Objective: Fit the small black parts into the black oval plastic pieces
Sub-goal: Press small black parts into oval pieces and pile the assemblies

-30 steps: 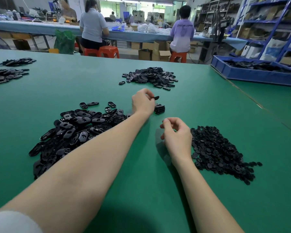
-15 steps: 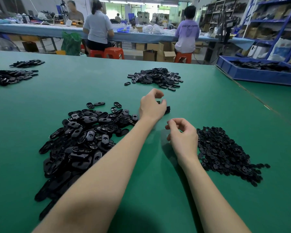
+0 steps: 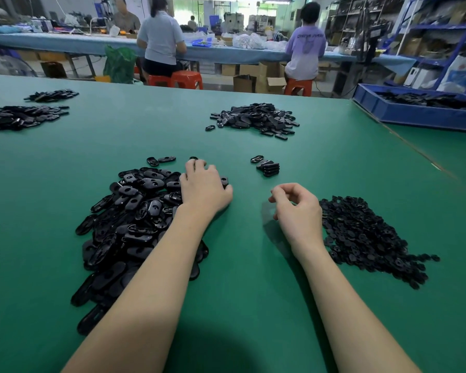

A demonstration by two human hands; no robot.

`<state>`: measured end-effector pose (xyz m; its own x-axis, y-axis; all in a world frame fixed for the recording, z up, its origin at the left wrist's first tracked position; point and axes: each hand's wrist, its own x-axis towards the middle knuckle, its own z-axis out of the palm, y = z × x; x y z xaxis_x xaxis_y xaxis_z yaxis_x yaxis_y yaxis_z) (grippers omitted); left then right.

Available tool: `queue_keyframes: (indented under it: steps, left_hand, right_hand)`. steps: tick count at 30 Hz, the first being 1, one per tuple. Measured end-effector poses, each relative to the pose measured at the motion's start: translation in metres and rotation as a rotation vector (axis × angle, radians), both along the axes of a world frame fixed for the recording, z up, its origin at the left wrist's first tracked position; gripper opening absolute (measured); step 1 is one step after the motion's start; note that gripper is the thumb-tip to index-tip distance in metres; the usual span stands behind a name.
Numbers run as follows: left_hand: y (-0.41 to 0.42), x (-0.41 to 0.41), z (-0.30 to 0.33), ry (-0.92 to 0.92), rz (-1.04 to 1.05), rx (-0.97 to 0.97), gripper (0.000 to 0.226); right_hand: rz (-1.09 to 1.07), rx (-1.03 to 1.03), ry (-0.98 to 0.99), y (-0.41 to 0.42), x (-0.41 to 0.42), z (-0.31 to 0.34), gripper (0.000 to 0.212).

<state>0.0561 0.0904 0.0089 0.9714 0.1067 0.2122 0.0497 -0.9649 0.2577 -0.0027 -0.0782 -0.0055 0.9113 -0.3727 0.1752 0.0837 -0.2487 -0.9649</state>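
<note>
Oval pieces pile [image 3: 135, 219] lay on the bench [image 3: 253, 265], directly under the left hand [image 3: 203, 188]. Its fingers were spread down on the pile's far-right edge; whether they pinched a piece, cannot tell. Small parts heap [image 3: 366, 238] sat right of that pile, just beside the right hand [image 3: 297, 211], whose fingers were curled, apparently holding nothing. Finished stack [image 3: 268, 168] lay beyond the two hands.

A single wide-angle view looks from the person's head, forward and down across the green tabletop [image 3: 253, 265]. Both forearms run up from the bottom edge, so the camera sits close above them. Beyond the tabletop's far edge the view reaches a long blue workbench [image 3: 65, 43] and, right of it, blue shelving [image 3: 441, 28].
</note>
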Motion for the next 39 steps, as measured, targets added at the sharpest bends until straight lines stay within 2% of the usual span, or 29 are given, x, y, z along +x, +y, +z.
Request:
queue_keyframes:
  steps: [3, 9, 16, 20, 25, 27, 30, 32, 34, 36, 39]
  left_hand:
    - [0.0, 0.001, -0.002, -0.034, 0.039, -0.034, 0.059]
    - [-0.003, 0.003, -0.004, -0.072, 0.077, -0.06, 0.047]
    - [-0.006, 0.002, -0.001, -0.127, 0.079, -0.111, 0.025]
    - [-0.006, 0.001, 0.004, -0.158, 0.056, -0.177, 0.014]
    - [-0.011, -0.004, 0.017, -0.199, -0.041, -0.2, 0.011]
    - [-0.022, -0.008, 0.026, -0.221, -0.118, -0.326, 0.01]
    - [-0.047, -0.02, 0.032, -0.194, -0.213, -0.744, 0.009]
    - [-0.065, -0.028, 0.026, -0.204, -0.235, -0.957, 0.01]
    - [-0.079, -0.034, 0.015, -0.19, -0.25, -1.111, 0.012]
    - [-0.087, -0.037, 0.004, -0.115, -0.263, -1.234, 0.011]
    - [-0.09, -0.04, -0.008, 0.014, -0.263, -1.224, 0.009]
  right_hand:
    - [0.008, -0.006, 0.005, 0.0, -0.001, -0.001, 0.014]
    - [0.019, -0.018, 0.014, 0.001, 0.0, -0.001, 0.014]
    - [0.036, -0.022, 0.019, 0.001, -0.001, 0.0, 0.014]
    - [0.044, -0.023, 0.028, 0.001, -0.002, 0.0, 0.014]
    - [0.049, -0.035, 0.04, 0.001, -0.001, 0.002, 0.014]
    - [0.054, -0.047, 0.062, 0.0, 0.0, 0.004, 0.013]
    - [0.103, 0.005, 0.122, -0.005, 0.001, 0.01, 0.018]
    - [0.155, 0.064, 0.167, -0.013, 0.001, 0.018, 0.023]
    - [0.117, -0.094, 0.183, -0.025, 0.003, 0.025, 0.023]
    - [-0.052, -0.426, 0.207, -0.039, 0.004, 0.026, 0.021]
    - [-0.221, -0.808, 0.255, -0.052, -0.002, 0.023, 0.02]
